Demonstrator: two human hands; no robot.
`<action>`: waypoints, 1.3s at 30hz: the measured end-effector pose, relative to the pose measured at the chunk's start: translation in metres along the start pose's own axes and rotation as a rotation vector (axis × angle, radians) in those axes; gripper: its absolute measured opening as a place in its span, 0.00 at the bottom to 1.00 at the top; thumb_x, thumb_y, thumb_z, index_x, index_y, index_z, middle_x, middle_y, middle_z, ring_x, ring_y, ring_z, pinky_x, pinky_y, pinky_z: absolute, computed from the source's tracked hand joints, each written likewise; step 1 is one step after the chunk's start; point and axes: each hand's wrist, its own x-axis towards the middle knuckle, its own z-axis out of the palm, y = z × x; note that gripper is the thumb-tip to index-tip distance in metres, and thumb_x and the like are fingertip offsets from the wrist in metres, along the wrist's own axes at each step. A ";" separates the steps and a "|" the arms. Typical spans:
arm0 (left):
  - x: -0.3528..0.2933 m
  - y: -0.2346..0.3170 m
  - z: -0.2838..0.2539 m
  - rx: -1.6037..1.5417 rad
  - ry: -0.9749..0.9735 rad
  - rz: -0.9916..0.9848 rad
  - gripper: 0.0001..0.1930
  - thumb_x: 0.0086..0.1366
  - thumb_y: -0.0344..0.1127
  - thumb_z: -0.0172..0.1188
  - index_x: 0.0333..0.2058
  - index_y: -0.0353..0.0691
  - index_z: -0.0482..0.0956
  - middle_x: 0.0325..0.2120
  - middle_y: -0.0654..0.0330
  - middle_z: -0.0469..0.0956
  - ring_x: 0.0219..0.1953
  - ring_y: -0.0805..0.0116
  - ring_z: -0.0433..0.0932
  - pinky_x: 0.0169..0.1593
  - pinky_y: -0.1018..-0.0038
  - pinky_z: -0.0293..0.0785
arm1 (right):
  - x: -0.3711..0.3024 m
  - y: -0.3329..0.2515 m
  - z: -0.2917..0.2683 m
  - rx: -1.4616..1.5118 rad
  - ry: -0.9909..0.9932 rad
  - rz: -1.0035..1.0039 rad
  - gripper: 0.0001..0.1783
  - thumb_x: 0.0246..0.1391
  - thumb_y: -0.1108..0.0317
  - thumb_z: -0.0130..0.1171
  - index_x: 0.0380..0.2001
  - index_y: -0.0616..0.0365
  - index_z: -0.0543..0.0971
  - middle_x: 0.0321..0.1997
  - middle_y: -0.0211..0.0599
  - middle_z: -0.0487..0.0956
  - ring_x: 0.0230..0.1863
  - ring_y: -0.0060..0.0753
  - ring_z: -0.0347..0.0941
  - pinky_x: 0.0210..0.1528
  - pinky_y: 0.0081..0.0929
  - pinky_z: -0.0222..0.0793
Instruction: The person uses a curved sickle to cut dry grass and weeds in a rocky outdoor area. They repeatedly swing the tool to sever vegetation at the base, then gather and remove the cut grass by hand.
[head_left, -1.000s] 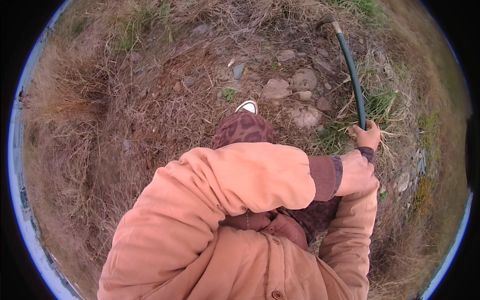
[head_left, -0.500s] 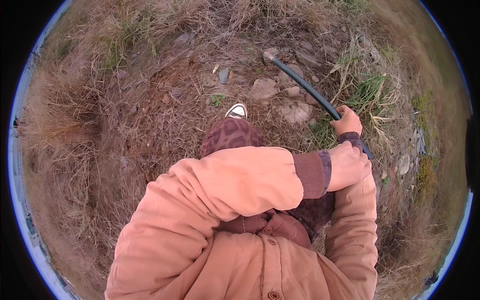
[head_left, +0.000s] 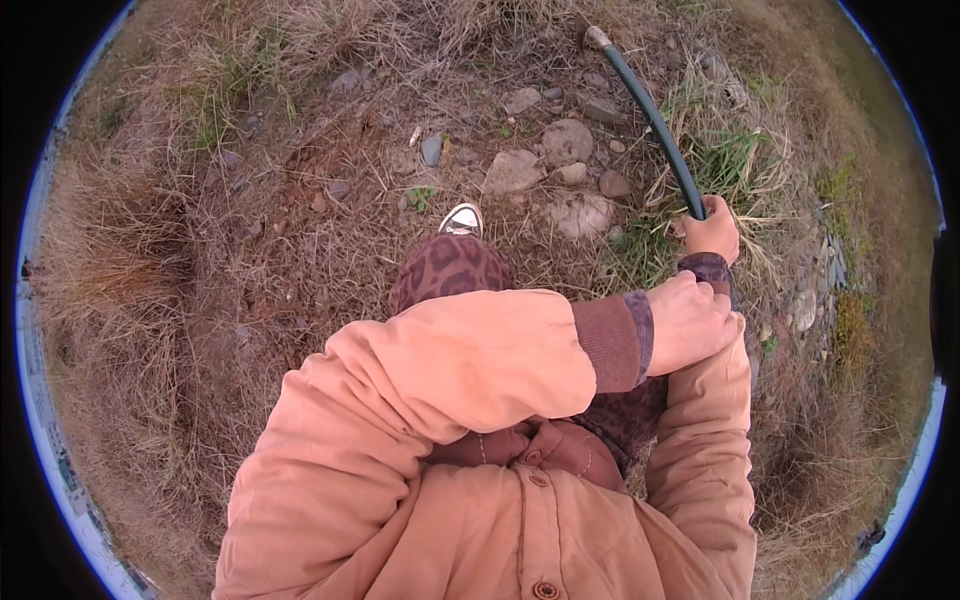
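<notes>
My right hand (head_left: pixel 714 230) is wrapped round a dark green pole-like tool (head_left: pixel 655 125) that looks bent in this view. It reaches up and to the left, to a pale end (head_left: pixel 597 38) over the dry grass; what kind of tool it is I cannot tell. Its near end is hidden behind my hand and wrist. Across my body lies my left arm, and my left hand (head_left: pixel 692 318) is closed at the right sleeve (head_left: pixel 705 385), just below the patterned inner cuff (head_left: pixel 706 266). The left fingers appear to pinch the sleeve's cloth.
Several stones (head_left: pixel 568 142) lie among dry grass ahead of me, with a green grass tuft (head_left: pixel 738 165) beside my right hand. My shoe (head_left: pixel 462 219) stands on the straw-strewn ground. More rocks (head_left: pixel 803 310) lie at the right.
The tool's far end has swung up and to the right, away from the stones. My right hand has shifted slightly right; the left remains at the right sleeve.
</notes>
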 end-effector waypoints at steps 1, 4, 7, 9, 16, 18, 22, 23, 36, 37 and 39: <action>0.000 0.000 0.000 -0.001 -0.009 0.000 0.14 0.54 0.33 0.47 0.41 0.42 0.69 0.23 0.65 0.70 0.26 0.70 0.73 0.28 0.75 0.67 | 0.000 -0.001 -0.001 0.032 -0.016 -0.016 0.17 0.34 0.64 0.62 0.33 0.42 0.75 0.28 0.33 0.78 0.32 0.40 0.75 0.34 0.35 0.69; 0.000 -0.001 0.000 -0.002 0.001 0.008 0.14 0.54 0.33 0.47 0.41 0.42 0.69 0.24 0.64 0.70 0.27 0.69 0.73 0.29 0.75 0.68 | -0.002 -0.003 -0.002 0.079 -0.080 -0.015 0.19 0.33 0.64 0.64 0.35 0.42 0.75 0.29 0.32 0.78 0.33 0.38 0.75 0.35 0.33 0.69; 0.000 -0.002 -0.001 -0.005 -0.006 0.020 0.14 0.53 0.33 0.48 0.40 0.41 0.69 0.24 0.63 0.70 0.27 0.68 0.73 0.30 0.74 0.68 | -0.004 -0.006 -0.002 0.098 -0.122 -0.055 0.19 0.33 0.64 0.64 0.35 0.41 0.75 0.28 0.32 0.78 0.32 0.39 0.75 0.35 0.33 0.69; 0.001 -0.002 -0.001 -0.011 -0.006 0.033 0.14 0.53 0.32 0.48 0.40 0.40 0.69 0.25 0.63 0.70 0.27 0.68 0.73 0.30 0.74 0.68 | -0.006 -0.008 -0.002 0.071 -0.134 -0.080 0.18 0.34 0.65 0.64 0.34 0.41 0.75 0.28 0.33 0.78 0.32 0.40 0.74 0.35 0.34 0.68; 0.004 -0.003 -0.003 -0.015 0.042 0.092 0.13 0.52 0.32 0.48 0.38 0.40 0.70 0.25 0.64 0.70 0.28 0.69 0.72 0.31 0.74 0.67 | -0.007 -0.010 -0.003 0.084 -0.173 -0.118 0.17 0.35 0.65 0.63 0.33 0.42 0.74 0.25 0.35 0.77 0.31 0.41 0.74 0.34 0.34 0.68; 0.004 -0.002 -0.004 -0.024 0.039 0.095 0.13 0.52 0.31 0.48 0.38 0.40 0.70 0.25 0.64 0.70 0.29 0.70 0.72 0.31 0.74 0.67 | -0.006 -0.010 -0.004 0.103 -0.169 -0.091 0.17 0.34 0.65 0.64 0.34 0.42 0.74 0.25 0.34 0.77 0.31 0.40 0.74 0.34 0.34 0.68; 0.006 -0.002 -0.005 -0.036 0.068 0.079 0.12 0.52 0.31 0.48 0.37 0.42 0.71 0.25 0.66 0.69 0.29 0.71 0.71 0.31 0.75 0.67 | -0.006 -0.010 -0.006 0.150 -0.151 -0.027 0.18 0.33 0.64 0.65 0.34 0.41 0.75 0.26 0.33 0.78 0.32 0.38 0.75 0.35 0.33 0.68; 0.006 -0.002 -0.005 -0.042 0.078 0.069 0.12 0.52 0.31 0.48 0.37 0.42 0.71 0.25 0.66 0.69 0.30 0.71 0.71 0.31 0.75 0.67 | -0.005 -0.010 -0.007 0.160 -0.145 -0.004 0.18 0.33 0.64 0.65 0.34 0.41 0.75 0.27 0.32 0.78 0.32 0.38 0.75 0.35 0.33 0.68; 0.009 -0.006 -0.015 -0.043 -0.053 0.079 0.10 0.46 0.26 0.51 0.31 0.42 0.70 0.25 0.63 0.65 0.32 0.66 0.68 0.33 0.71 0.64 | -0.033 0.072 -0.037 0.886 0.243 0.096 0.20 0.31 0.74 0.65 0.34 0.58 0.74 0.22 0.29 0.77 0.22 0.12 0.68 0.25 0.13 0.63; 0.008 -0.005 -0.016 -0.033 -0.087 0.072 0.10 0.46 0.25 0.51 0.30 0.42 0.70 0.25 0.63 0.65 0.32 0.66 0.68 0.33 0.71 0.64 | -0.043 0.087 -0.039 0.949 0.293 0.096 0.22 0.33 0.79 0.64 0.37 0.63 0.71 0.20 0.25 0.73 0.18 0.12 0.64 0.21 0.11 0.59; 0.006 -0.004 -0.016 -0.029 -0.131 0.074 0.10 0.46 0.25 0.51 0.30 0.43 0.70 0.25 0.62 0.66 0.32 0.65 0.69 0.35 0.71 0.65 | -0.071 0.122 -0.043 1.013 0.234 0.259 0.17 0.36 0.78 0.63 0.34 0.64 0.72 0.21 0.27 0.74 0.22 0.12 0.67 0.23 0.12 0.62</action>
